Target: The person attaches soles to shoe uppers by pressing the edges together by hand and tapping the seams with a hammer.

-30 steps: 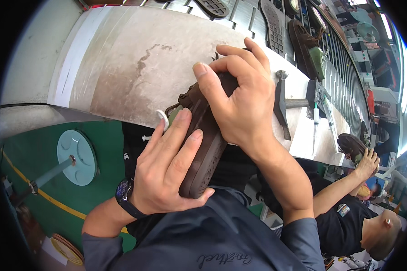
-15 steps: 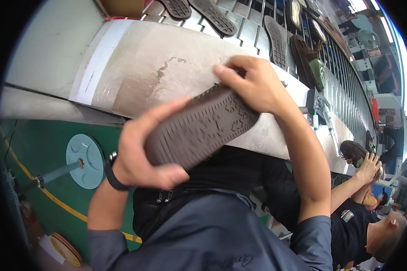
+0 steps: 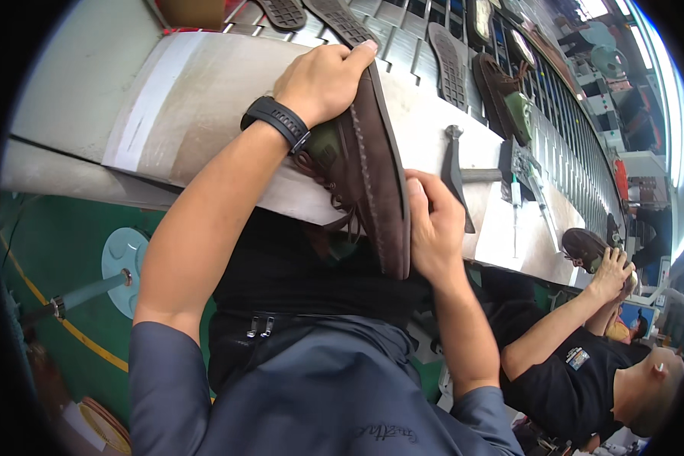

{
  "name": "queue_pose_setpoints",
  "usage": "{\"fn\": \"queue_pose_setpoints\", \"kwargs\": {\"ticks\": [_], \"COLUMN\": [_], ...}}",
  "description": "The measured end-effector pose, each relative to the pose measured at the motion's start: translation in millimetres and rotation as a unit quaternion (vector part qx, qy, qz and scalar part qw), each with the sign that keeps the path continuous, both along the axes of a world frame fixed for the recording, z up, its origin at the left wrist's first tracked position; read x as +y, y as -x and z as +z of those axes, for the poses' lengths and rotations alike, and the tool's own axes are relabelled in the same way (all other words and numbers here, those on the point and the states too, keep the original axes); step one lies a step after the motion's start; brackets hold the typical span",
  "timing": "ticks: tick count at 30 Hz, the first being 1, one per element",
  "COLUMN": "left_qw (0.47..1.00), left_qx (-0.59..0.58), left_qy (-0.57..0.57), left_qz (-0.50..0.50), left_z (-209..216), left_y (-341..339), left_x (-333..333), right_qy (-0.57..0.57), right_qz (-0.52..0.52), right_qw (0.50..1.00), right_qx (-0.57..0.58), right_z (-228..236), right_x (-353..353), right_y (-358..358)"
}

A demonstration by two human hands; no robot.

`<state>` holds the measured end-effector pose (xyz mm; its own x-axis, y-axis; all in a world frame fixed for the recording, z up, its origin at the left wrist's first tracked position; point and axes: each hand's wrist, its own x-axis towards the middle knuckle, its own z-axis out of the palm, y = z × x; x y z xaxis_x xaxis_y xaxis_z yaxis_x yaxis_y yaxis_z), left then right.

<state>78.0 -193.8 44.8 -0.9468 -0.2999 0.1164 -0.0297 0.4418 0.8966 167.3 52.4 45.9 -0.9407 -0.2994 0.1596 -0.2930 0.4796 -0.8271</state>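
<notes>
Left hand (image 3: 323, 85) is gripping brown shoe (image 3: 371, 178) at its 12 o'clock end; right hand (image 3: 437, 228) is grasping its 4 o'clock side. Hammer (image 3: 454, 171) is lying on bench (image 3: 228, 99), shoe's 3 o'clock.

Round pale-blue stool (image 3: 117, 254) on green floor (image 3: 61, 258), yellow line (image 3: 97, 350), black-shirted co-worker (image 3: 566, 391) at right, slatted metal conveyor (image 3: 403, 44)

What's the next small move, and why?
Probably slide the right hand a little toward the near end of the brown shoe: the left hand grips its far end, while the right hand's visible fingertips sit short of the near one.
</notes>
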Motion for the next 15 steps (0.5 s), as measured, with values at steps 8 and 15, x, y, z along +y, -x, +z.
{"fn": "queue_pose_setpoints", "kwargs": {"ticks": [8,15], "left_qw": [0.998,0.998], "left_qx": [-0.015,-0.019], "left_qy": [0.057,0.057], "left_qz": [0.032,0.029], "left_z": [-14.3,-12.2], "left_y": [0.2,-0.2], "left_x": [0.1,0.6], "right_qy": [0.061,-0.063], "right_qz": [0.060,0.094], "right_qw": [0.995,0.958], "right_qx": [0.050,0.265], "right_z": [-0.7,-3.9], "right_x": [24.6,6.0], "right_y": [-49.6,-62.7]}}
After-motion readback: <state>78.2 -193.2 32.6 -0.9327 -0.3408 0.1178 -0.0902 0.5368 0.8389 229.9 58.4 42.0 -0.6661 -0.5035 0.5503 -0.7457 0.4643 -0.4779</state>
